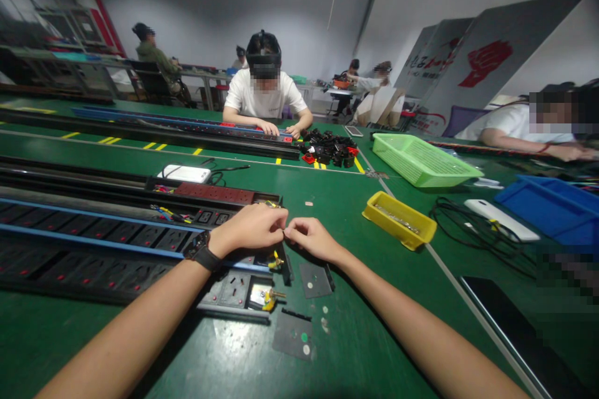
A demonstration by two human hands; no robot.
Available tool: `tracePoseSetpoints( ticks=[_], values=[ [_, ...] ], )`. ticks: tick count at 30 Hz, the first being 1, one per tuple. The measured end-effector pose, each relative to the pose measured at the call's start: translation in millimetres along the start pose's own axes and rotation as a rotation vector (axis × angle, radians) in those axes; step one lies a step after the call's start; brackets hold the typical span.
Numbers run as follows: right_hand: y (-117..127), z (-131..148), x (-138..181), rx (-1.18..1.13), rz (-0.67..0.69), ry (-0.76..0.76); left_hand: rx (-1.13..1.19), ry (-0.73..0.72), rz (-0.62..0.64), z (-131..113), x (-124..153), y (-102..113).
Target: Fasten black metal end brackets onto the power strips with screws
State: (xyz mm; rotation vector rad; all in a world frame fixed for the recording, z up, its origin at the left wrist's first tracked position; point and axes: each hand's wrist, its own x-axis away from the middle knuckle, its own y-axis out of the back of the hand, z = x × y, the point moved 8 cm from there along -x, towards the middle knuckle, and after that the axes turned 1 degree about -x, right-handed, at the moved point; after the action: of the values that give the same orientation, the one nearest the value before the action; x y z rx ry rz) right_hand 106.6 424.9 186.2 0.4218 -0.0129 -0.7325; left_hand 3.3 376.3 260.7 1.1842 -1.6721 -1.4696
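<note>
My left hand [250, 228] and my right hand [311, 237] meet fingertip to fingertip just above the right end of a long black power strip [116, 243]. Both are closed in a pinch on something too small to make out. A black watch [202, 252] sits on my left wrist. Below the hands the strip's open end shows yellow wire ends [271, 299]. Two loose black end plates [316, 278] [292, 335] lie flat on the green table [337, 199] beside it, with a few small screws or discs near them.
A yellow tray [397, 219] and a green basket [421, 161] stand to the right, then a blue bin [556, 206] and a white adapter with cable [500, 219]. More long strips [140, 131] lie to the left. A pile of black parts [327, 148] sits before a person opposite [264, 90]; others work around.
</note>
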Motion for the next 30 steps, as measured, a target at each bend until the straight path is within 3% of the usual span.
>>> tracePoseSetpoints(
  ticks=[17, 30],
  values=[
    [0.4, 2.1, 0.5, -0.001, -0.003, -0.001, -0.001, -0.007, 0.000, -0.5, -0.5, -0.1],
    [-3.9, -5.1, 0.4, -0.183, 0.045, -0.060, 0.046, 0.002, -0.008, 0.0, 0.2, 1.1]
  ],
)
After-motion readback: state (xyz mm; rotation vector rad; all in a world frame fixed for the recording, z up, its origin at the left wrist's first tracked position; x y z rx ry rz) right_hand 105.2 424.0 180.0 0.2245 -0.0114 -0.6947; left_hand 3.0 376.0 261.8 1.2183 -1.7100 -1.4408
